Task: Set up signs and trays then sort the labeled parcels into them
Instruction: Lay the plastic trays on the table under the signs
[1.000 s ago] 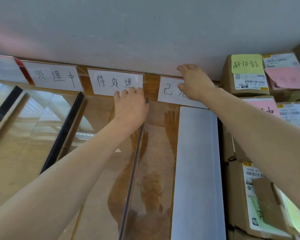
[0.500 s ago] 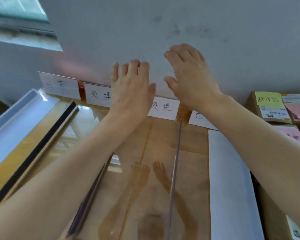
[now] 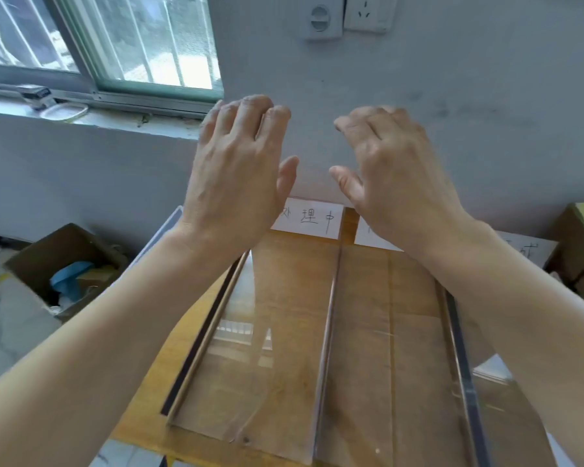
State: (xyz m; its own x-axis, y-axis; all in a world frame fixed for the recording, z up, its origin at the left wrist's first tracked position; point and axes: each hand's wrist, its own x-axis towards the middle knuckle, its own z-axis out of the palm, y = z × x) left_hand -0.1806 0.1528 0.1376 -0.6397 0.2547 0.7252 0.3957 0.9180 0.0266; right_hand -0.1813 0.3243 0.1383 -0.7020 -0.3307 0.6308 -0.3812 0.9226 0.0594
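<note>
Signs (image 3: pixel 312 218) propped along the table's (image 3: pixel 142 423) back edge could tip onto the clear trays (image 3: pixel 327 332) if the left hand (image 3: pixel 240 170) or right hand (image 3: pixel 391 173), both loose and empty, brushes them.

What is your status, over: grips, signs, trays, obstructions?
Left grip open, right grip open, both empty. Paper signs up along wall, clear trays laid before them. No obstruction seen.

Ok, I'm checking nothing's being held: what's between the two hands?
In the head view, only bare grey wall between the left hand and right hand; lower down, the white sign shows.
</note>
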